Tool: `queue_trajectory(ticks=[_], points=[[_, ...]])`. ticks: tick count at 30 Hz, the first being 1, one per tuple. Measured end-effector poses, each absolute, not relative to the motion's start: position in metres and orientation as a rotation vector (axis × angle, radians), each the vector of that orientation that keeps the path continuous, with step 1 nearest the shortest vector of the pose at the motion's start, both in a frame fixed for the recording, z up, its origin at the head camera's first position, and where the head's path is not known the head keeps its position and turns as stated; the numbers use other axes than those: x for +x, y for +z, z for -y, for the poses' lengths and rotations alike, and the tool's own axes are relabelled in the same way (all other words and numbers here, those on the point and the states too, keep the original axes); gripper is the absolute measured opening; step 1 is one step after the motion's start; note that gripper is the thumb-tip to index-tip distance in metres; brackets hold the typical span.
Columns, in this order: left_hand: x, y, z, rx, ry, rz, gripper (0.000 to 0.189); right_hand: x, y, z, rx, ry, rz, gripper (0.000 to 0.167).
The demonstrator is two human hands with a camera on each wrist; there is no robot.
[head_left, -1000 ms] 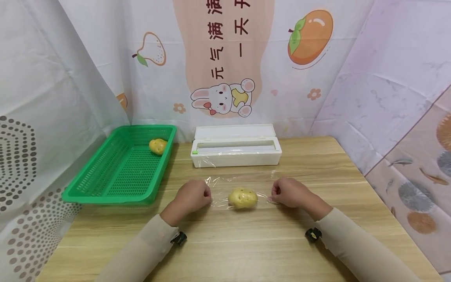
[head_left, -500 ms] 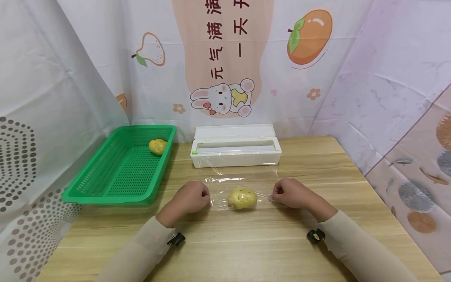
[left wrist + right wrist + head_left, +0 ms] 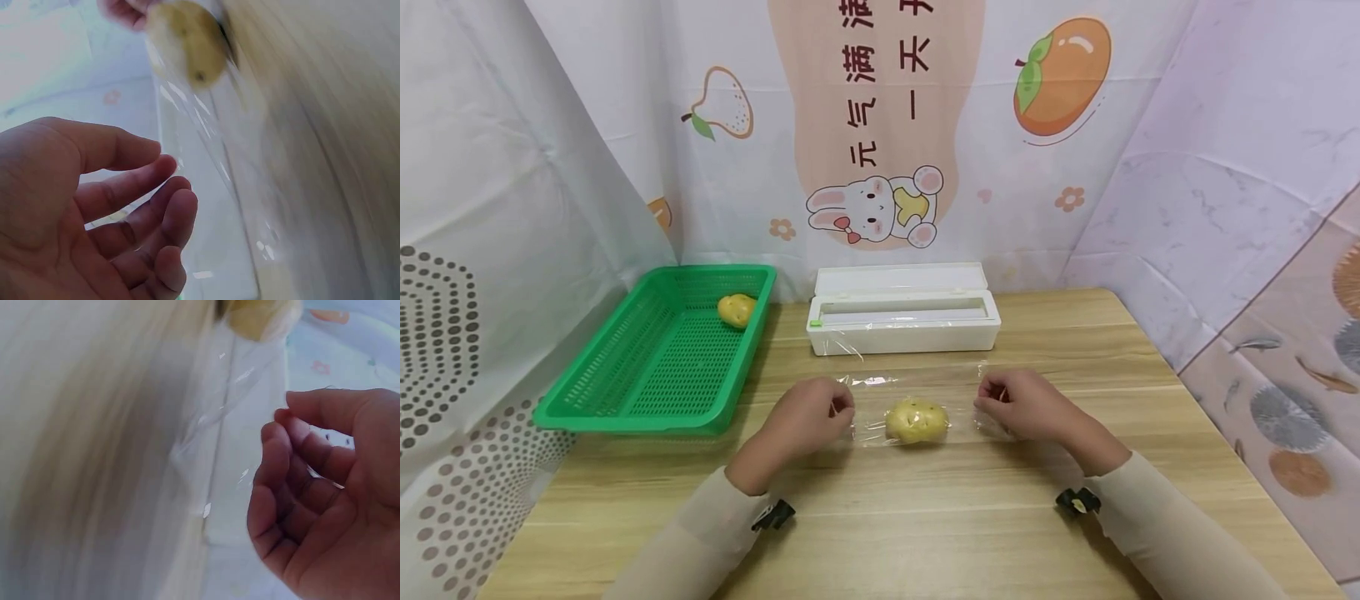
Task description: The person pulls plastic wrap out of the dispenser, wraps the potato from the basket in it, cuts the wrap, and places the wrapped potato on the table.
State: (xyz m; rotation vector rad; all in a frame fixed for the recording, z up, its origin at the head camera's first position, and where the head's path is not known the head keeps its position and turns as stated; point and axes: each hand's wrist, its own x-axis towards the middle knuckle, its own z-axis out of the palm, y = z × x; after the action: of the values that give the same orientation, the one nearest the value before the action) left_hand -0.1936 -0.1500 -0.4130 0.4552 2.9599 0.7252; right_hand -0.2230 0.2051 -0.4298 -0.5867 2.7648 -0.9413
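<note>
A yellow potato [image 3: 917,421] lies on the wooden table between my hands, with clear plastic wrap [image 3: 876,382] over it. The wrap runs back to a white wrap dispenser box [image 3: 904,337] with its lid raised. My left hand [image 3: 812,414] hovers at the wrap's left edge, fingers loosely bent. Its thumb and index finger come close together in the left wrist view, with no film between them. At the right edge my right hand [image 3: 1022,406] is in a similar pose. In the right wrist view the wrap's corner [image 3: 181,453] lies apart from its fingertips.
On the left stands a green plastic basket [image 3: 726,392] holding another potato [image 3: 737,311]. Behind the dispenser hangs a printed curtain [image 3: 1022,208]. Patterned cloth also borders both sides of the wooden table [image 3: 910,525].
Both hands pinched the wrap's near side edges earlier; now their fingers have loosened off it and risen slightly away from me. Potato, dispenser and basket stay in place.
</note>
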Motion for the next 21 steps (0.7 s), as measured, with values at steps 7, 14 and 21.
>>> queue_trajectory(ticks=[7, 14, 21], points=[[-0.181, -0.411, 0.129, 0.718, 0.814, -2.988, 0.024, -0.211, -0.416, -0.182, -0.86, -1.046, -2.774, 0.01], [-0.177, -0.419, 0.114, 0.853, 0.752, -2.995, 0.052, -0.201, -0.418, -0.162, -1.128, -1.098, -2.735, 0.026], [-0.175, -0.424, 0.105, 0.868, 0.721, -2.987, 0.059, -0.2, -0.426, -0.153, -1.18, -1.008, -2.796, 0.039]])
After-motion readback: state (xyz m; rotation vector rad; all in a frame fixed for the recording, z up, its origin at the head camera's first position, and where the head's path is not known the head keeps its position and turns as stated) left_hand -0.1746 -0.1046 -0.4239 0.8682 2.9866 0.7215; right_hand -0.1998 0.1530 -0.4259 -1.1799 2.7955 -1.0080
